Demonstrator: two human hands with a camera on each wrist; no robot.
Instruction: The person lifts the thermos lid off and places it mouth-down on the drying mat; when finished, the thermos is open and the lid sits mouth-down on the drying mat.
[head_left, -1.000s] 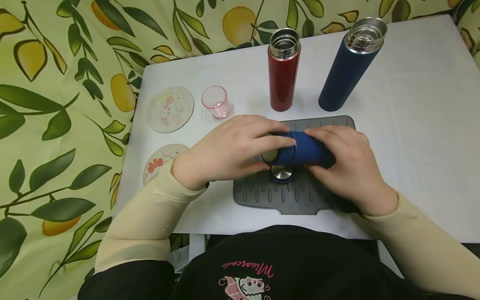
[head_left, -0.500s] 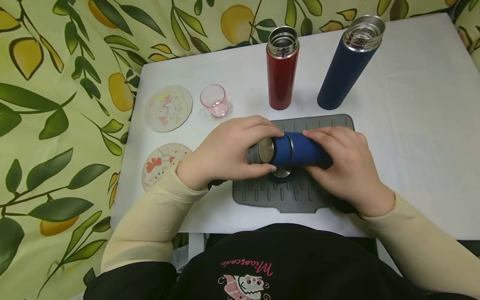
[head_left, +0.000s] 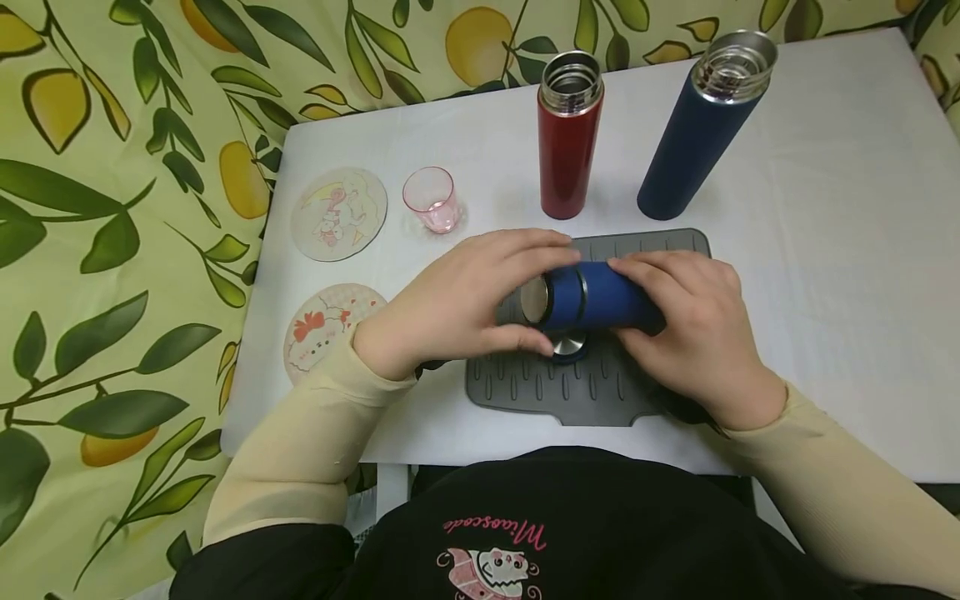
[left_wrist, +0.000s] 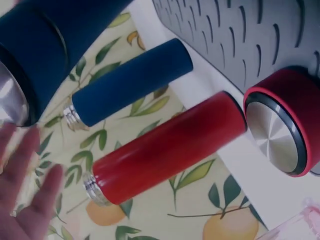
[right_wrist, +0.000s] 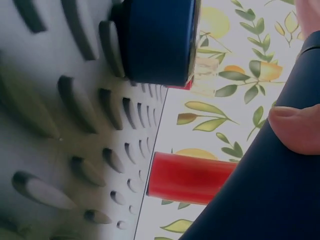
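Note:
A blue thermos bottle (head_left: pixel 615 296), lying tilted in the air over a grey ridged mat (head_left: pixel 517 396), is gripped round its body by my right hand (head_left: pixel 701 337). Its blue lid (head_left: pixel 562 298) with a silver top points left, fitted on the bottle. My left hand (head_left: pixel 465 300) is spread around that lid end; in the left wrist view its fingers (left_wrist: pixel 25 170) are apart from the lid and hold nothing. Below the bottle, a loose blue lid (head_left: pixel 568 346) with a silver top rests on the mat. The left wrist view also shows a red lid (left_wrist: pixel 280 125), hidden in the head view.
Behind the mat stand a red thermos bottle (head_left: pixel 570 158) and a dark blue thermos bottle (head_left: pixel 693 137), both uncapped. A small pink glass (head_left: pixel 432 202) is left of them, beside two round coasters, one pale (head_left: pixel 339 215) and one with a red bow (head_left: pixel 326 329).
My left hand's fingers have come off the bottle's lid and spread wider, leaving its silver top in sight. The right hand still grips the bottle in nearly the same place.

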